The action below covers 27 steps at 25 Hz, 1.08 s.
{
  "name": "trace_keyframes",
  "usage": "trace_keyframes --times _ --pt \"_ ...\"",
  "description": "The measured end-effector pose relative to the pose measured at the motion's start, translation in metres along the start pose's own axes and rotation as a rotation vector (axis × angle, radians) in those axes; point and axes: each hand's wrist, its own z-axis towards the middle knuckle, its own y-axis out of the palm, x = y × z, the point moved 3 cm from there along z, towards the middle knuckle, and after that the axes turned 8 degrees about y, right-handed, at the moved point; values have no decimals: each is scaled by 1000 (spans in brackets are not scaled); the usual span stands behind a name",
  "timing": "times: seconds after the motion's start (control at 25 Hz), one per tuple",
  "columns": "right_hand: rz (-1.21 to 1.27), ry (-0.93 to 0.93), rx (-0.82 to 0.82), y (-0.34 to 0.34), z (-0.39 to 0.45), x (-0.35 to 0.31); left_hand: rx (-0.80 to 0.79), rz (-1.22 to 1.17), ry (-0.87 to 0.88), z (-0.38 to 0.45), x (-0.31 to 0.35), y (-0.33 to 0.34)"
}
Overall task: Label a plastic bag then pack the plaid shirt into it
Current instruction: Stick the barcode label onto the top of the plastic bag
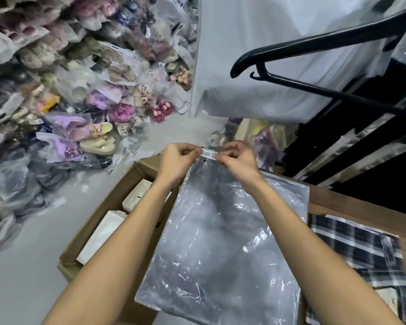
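A clear plastic bag [223, 242] lies flat in front of me, partly over a cardboard box. At its far edge, a small white barcode label [208, 153] is stretched between both hands. My left hand [177, 160] pinches the label's left end and my right hand [237, 160] pinches its right end, just above the bag's top edge. The plaid shirt [361, 252], dark blue and white checked, lies to the right of the bag on a brown surface, partly cut off by the frame.
An open cardboard box [99, 221] with white packets stands under my left arm. Piles of bagged shoes [68, 102] cover the floor and wall to the left. A black hanger [302, 55] with a white garment cover hangs at upper right.
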Motion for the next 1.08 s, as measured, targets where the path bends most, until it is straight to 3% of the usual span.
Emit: trace_keyframes --times 0.28,1.08 --pt "-205 32 88 17 21 21 -1 197 -6 10 -27 13" --pt "-468 153 190 24 30 28 -10 250 -11 19 -37 28"
